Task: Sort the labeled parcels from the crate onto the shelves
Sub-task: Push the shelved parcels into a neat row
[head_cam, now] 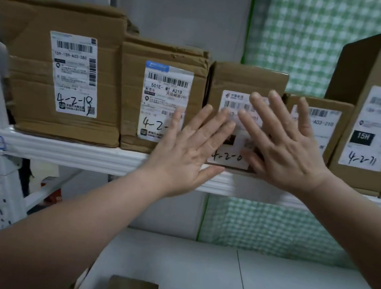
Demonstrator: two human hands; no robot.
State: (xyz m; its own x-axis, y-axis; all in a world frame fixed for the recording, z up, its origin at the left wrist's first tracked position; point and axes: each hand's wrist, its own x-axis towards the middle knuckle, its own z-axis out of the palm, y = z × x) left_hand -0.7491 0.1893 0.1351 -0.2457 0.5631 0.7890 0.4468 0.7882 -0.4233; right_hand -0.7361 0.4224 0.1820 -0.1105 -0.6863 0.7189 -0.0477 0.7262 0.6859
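Parcel stands on the shelf right behind both hands. Its label is half covered by them, and the handwritten code shows below the fingers. Left hand and right hand are both flat and splayed, gripping nothing, with palms toward the parcel's face. Whether they actually press on it I cannot tell. Just left of the left hand is a creased box, touching or nearly touching the parcel. Just right of the right hand is a small box, and beyond that a tall box.

Judging from this, the parcel is being seated in its slot. The risks look modest. A harder push from one hand would likely twist the parcel and wedge a corner against a neighbour. Its front seems to sit near the shelf lip, so leaving it there could let it tip off. Pushing it too deep would bury the code behind the neighbours.
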